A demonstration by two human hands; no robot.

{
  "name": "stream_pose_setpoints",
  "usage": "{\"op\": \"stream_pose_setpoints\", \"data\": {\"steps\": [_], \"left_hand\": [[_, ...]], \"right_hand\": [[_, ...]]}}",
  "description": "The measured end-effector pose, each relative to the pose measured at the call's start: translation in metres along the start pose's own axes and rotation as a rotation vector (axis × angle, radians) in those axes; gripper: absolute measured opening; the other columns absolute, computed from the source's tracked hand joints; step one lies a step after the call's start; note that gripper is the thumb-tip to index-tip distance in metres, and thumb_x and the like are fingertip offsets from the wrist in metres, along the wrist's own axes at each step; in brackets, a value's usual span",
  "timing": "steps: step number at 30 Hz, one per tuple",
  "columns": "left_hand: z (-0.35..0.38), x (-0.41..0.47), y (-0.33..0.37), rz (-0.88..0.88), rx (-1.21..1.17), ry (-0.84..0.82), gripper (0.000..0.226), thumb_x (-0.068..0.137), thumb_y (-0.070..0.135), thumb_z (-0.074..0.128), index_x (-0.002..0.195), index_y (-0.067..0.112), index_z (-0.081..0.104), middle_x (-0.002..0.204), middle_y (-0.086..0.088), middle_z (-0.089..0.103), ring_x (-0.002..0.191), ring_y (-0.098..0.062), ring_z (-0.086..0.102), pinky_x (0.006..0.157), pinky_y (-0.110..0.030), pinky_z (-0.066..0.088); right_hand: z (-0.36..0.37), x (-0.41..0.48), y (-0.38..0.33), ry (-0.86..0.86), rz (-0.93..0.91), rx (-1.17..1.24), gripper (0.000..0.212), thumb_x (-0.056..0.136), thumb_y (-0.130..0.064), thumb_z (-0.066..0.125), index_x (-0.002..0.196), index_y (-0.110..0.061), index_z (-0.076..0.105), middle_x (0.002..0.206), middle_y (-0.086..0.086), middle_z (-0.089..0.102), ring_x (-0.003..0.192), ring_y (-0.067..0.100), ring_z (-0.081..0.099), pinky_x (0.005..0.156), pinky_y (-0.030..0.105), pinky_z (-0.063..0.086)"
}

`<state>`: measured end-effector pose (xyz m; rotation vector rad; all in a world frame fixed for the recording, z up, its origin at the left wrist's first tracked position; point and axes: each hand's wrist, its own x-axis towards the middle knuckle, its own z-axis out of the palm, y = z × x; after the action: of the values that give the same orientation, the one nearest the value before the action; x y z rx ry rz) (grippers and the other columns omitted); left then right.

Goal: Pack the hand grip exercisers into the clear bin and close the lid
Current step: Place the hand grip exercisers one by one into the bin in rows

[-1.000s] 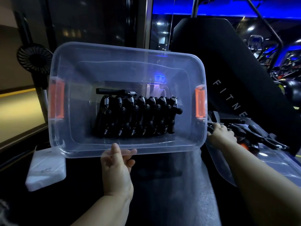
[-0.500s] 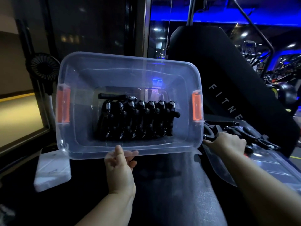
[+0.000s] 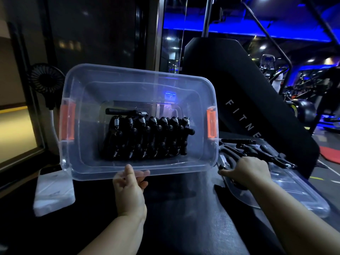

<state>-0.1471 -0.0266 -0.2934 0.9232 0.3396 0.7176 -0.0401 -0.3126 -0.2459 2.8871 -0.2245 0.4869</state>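
Roughly halfway, I'd judge: the left hand (image 3: pixel 128 192) pinches the near rim of the clear bin (image 3: pixel 174 170), which tips toward the viewer, with a packed row of hand grip exercisers (image 3: pixel 147 138) just above its thumb. The right hand (image 3: pixel 246 170) curls over loose exercisers (image 3: pixel 257 151) on the lid (image 3: pixel 287 192) (actual grip unclear), so those and closing remain.
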Motion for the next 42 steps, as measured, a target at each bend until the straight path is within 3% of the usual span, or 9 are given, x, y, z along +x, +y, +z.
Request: {"op": "stream_pose_setpoints", "data": {"steps": [5,9,11,13,17,26,31,37,42], "left_hand": [[-0.001,0.002,-0.002,-0.009,-0.002,0.000,0.026,0.098,0.039,0.046,0.105,0.014,0.048,0.073,-0.004,0.068,0.071,-0.010,0.070,0.066,-0.028,0.045],[-0.001,0.002,-0.002,-0.004,0.003,-0.001,0.021,0.099,0.038,0.046,0.095,0.018,0.048,0.064,0.004,0.069,0.069,-0.009,0.070,0.065,-0.027,0.045],[-0.001,0.003,-0.003,0.000,0.007,-0.006,0.024,0.099,0.038,0.045,0.096,0.015,0.049,0.062,0.005,0.069,0.068,-0.008,0.070,0.064,-0.027,0.045],[-0.002,0.003,-0.003,-0.001,0.005,-0.003,0.032,0.099,0.038,0.045,0.106,0.007,0.051,0.065,0.002,0.069,0.068,-0.008,0.070,0.064,-0.027,0.045],[-0.001,0.003,-0.003,-0.010,0.009,-0.002,0.036,0.099,0.038,0.045,0.113,0.005,0.050,0.068,-0.001,0.069,0.069,-0.010,0.070,0.064,-0.028,0.045],[0.000,0.003,-0.002,-0.003,0.012,0.006,0.026,0.099,0.037,0.045,0.104,0.011,0.048,0.064,0.005,0.069,0.068,-0.008,0.070,0.064,-0.028,0.045],[-0.001,0.004,-0.004,0.000,0.019,0.000,0.027,0.099,0.039,0.045,0.101,0.012,0.049,0.063,0.005,0.070,0.073,-0.011,0.070,0.065,-0.027,0.045],[-0.002,0.003,-0.004,-0.008,0.009,0.002,0.032,0.099,0.039,0.045,0.108,0.009,0.049,0.071,-0.002,0.070,0.069,-0.008,0.070,0.065,-0.028,0.046],[-0.001,0.001,-0.001,-0.010,0.027,-0.009,0.024,0.099,0.040,0.044,0.098,0.017,0.048,0.066,0.004,0.071,0.070,-0.008,0.070,0.064,-0.026,0.047]], "right_hand": [[-0.003,-0.002,-0.003,0.010,0.011,0.067,0.074,0.057,-0.089,0.053,0.053,-0.015,0.054,0.057,-0.004,0.053,0.054,0.016,0.050,0.050,0.027,0.036],[0.007,-0.004,-0.007,0.046,-0.027,0.275,0.065,0.063,-0.069,0.068,0.104,-0.021,0.056,0.109,0.002,0.052,0.107,0.026,0.051,0.084,0.036,0.043],[0.010,-0.004,-0.008,-0.036,-0.054,0.280,0.053,0.069,-0.063,0.065,0.114,-0.035,0.058,0.126,-0.004,0.049,0.123,0.022,0.039,0.094,0.040,0.037],[0.011,0.000,-0.008,-0.140,-0.072,0.294,0.037,0.076,-0.060,0.059,0.108,-0.043,0.065,0.130,-0.012,0.050,0.127,0.015,0.037,0.090,0.038,0.031],[0.018,0.003,-0.006,-0.156,-0.081,0.332,0.033,0.081,-0.058,0.056,0.105,-0.040,0.068,0.129,-0.015,0.055,0.127,0.010,0.040,0.086,0.035,0.028],[0.003,-0.014,0.002,0.212,0.025,0.638,0.028,0.086,-0.043,0.063,0.104,-0.023,0.069,0.108,0.004,0.067,0.117,0.026,0.049,0.096,0.040,0.032],[-0.008,-0.023,0.007,0.327,-0.030,0.831,0.019,0.080,-0.035,0.072,0.099,-0.035,0.067,0.083,-0.012,0.059,0.094,0.020,0.056,0.091,0.040,0.042],[-0.015,-0.025,0.018,0.241,-0.109,0.735,0.035,0.077,-0.050,0.072,0.110,-0.039,0.067,0.085,-0.006,0.067,0.080,0.015,0.061,0.068,0.031,0.048],[-0.033,-0.020,0.026,-0.098,-0.197,0.640,0.024,0.082,-0.048,0.067,0.106,-0.043,0.062,0.089,-0.011,0.067,0.079,0.010,0.062,0.066,0.026,0.045]]}}
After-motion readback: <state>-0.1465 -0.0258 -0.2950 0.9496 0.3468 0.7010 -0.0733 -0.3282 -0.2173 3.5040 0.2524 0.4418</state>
